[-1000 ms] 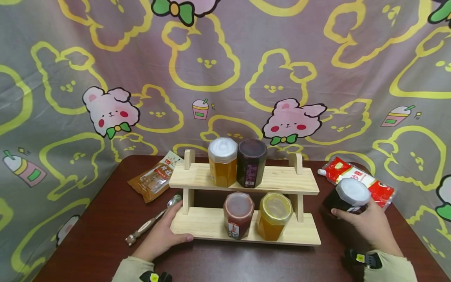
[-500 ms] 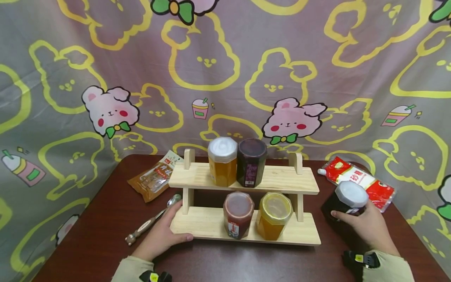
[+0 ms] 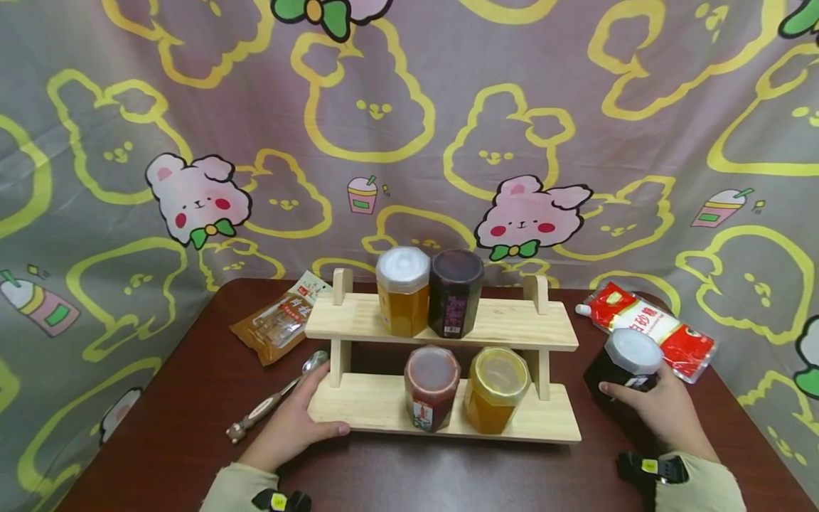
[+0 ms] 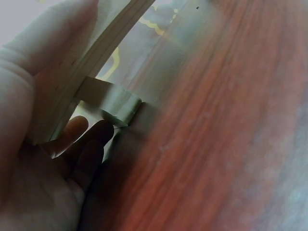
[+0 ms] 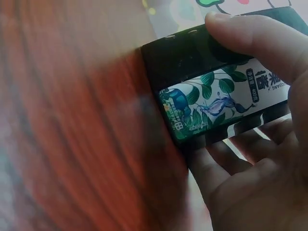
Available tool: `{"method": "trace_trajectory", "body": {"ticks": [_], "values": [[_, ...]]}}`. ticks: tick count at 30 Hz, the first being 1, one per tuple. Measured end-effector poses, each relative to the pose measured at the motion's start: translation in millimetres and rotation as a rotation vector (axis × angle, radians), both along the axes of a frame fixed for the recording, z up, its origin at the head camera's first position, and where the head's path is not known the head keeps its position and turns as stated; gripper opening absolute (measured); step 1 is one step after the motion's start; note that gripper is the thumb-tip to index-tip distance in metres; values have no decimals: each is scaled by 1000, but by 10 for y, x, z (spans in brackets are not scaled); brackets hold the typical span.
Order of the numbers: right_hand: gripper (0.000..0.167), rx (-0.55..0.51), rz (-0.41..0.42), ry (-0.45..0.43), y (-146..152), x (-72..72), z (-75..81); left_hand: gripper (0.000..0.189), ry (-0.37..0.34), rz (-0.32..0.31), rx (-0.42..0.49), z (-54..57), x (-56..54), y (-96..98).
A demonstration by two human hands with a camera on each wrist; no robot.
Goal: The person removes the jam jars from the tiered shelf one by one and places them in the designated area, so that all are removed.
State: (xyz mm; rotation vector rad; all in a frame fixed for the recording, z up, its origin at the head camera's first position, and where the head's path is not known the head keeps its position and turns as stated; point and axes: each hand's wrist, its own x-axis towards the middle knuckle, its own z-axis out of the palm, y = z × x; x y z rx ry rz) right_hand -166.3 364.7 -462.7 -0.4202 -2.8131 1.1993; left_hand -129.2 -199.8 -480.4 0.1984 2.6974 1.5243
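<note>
My right hand [image 3: 668,412] grips a dark jar [image 3: 623,373] with a white lid, right of a two-tier wooden rack [image 3: 365,405]. In the right wrist view, thumb and fingers lie on opposite sides of the jar, whose leafy label [image 5: 211,103] shows between them. At the rack's lower left end, my left hand [image 3: 288,427] holds the board, thumb along the front edge and fingers at the side. An amber jar [image 3: 404,309] and a dark purple jar [image 3: 456,302] stand on the upper tier. Below are a reddish jar [image 3: 433,391] and a yellow jar [image 3: 495,398].
Behind the right hand's jar lies a red and white pouch [image 3: 659,327] with a spout. A brown food packet [image 3: 278,327] is at the back left. A long-handled spoon [image 3: 269,405] lies beside the left hand. A patterned curtain [image 3: 409,128] hangs behind the table [image 3: 448,476].
My right hand has shifted slightly left with the dark jar still in its grip, uncovering a bit more of the red pouch. The left hand stays on the rack.
</note>
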Motion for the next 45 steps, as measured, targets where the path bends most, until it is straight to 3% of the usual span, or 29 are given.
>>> {"method": "trace_trajectory", "body": {"ticks": [10,20,30,36,45], "values": [[109,-142,-9,13,-15,-20,-63,111,11,1,3,-8,5,-1],[107,-135,-21,37,-43,-24,-62,111,17,13,-12,-14,10,4],[104,-122,-111,-34,5,-54,-50,112,5,15,-31,1,4,2],[100,-104,-136,-23,32,-33,-58,111,-20,4,-23,4,-6,2],[100,-134,-201,-7,59,-35,-82,111,5,-2,-16,6,-4,-5]]}}
